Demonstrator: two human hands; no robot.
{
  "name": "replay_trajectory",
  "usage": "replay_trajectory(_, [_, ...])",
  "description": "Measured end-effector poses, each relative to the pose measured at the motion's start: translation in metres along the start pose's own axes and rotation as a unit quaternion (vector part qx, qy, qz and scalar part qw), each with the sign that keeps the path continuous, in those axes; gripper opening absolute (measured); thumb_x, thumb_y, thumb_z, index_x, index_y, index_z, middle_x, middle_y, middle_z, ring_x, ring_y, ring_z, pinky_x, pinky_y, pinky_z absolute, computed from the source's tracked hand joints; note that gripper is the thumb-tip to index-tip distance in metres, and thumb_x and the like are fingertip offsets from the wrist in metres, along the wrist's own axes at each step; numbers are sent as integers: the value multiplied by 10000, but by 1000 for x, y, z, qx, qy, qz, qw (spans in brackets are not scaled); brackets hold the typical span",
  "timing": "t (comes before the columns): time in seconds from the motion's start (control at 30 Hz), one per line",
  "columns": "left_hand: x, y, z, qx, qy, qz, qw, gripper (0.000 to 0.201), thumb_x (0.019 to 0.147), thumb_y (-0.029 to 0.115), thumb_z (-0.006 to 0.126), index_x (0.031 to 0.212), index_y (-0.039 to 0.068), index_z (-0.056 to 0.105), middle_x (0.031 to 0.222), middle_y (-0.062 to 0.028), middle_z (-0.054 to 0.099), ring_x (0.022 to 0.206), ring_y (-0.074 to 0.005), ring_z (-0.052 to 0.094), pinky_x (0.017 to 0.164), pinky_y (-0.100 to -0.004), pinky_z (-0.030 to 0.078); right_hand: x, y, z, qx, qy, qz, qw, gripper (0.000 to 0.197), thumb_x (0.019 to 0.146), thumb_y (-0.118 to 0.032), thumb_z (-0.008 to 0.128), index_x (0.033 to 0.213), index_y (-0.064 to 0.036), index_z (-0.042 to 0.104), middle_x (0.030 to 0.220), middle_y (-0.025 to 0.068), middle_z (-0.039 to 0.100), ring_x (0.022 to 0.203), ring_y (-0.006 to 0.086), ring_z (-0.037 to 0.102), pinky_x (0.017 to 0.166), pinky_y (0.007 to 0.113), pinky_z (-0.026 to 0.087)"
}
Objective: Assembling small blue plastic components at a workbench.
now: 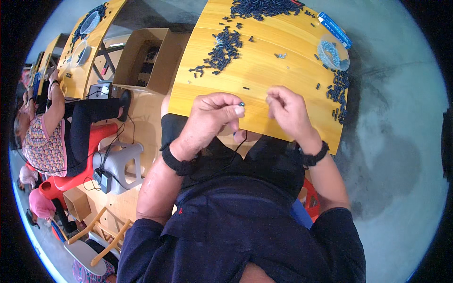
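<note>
Over the near edge of the yellow table (278, 70), my left hand (210, 118) is closed with thumb and forefinger pinching a small dark piece with a blue-green glint (242, 104). To its right, my right hand (290, 111) has its fingers curled together above the tabletop. Whether anything sits between those fingertips is hidden. The two hands are apart. Just beyond them lies a single small black cylindrical piece (246, 88). Farther off on the left is a loose heap of similar black pieces (224, 51). A tiny pale-blue cluster (281, 55) rests near the middle.
A larger black heap (264, 7) covers the far edge. At right stand a clear bowl of small blue parts (332, 54), a long blue box (335, 30) and more black pieces (337, 92). Left are a cardboard box (163, 61), a grey stool (120, 165) and a seated person (47, 141).
</note>
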State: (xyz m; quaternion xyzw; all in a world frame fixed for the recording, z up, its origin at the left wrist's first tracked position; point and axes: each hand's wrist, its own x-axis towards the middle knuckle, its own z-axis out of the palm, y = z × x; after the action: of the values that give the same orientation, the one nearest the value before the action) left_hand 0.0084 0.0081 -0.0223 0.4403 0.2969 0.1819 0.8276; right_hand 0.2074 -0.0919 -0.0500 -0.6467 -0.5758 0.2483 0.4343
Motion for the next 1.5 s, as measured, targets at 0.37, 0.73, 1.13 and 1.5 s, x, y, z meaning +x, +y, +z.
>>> replay_trajectory(0.37, [1,-7,-17,78,74,17,994,82,855,24,618,926,-12,639,797,-82,660,621,-126,609,582,-253,533,45,39,36,-160,-36,-1,986,163,813,-189,570,824,-31,610,799,184,578,778,365,586,693,452,471])
replay_trajectory(0.73, [7,-16,-14,85,43,15,995,93,844,73,650,904,2,643,683,-35,621,561,-91,588,491,-227,508,54,53,46,-281,-109,-47,952,125,846,-142,525,774,-44,556,809,177,554,718,395,574,650,487,458])
replay_trajectory(1.13, [3,-19,2,64,-26,-21,997,95,837,28,653,912,-29,645,761,-54,654,677,-107,629,634,-223,524,65,50,46,-137,-106,82,981,123,815,-109,522,791,8,551,761,226,614,737,394,611,632,443,470])
replay_trajectory(1.5, [-6,-4,8,62,-67,6,996,81,846,-11,628,924,-33,635,823,-59,657,745,-109,635,681,-235,531,111,44,98,-74,-50,22,996,108,809,-89,570,796,18,584,685,190,590,603,295,585,575,363,466])
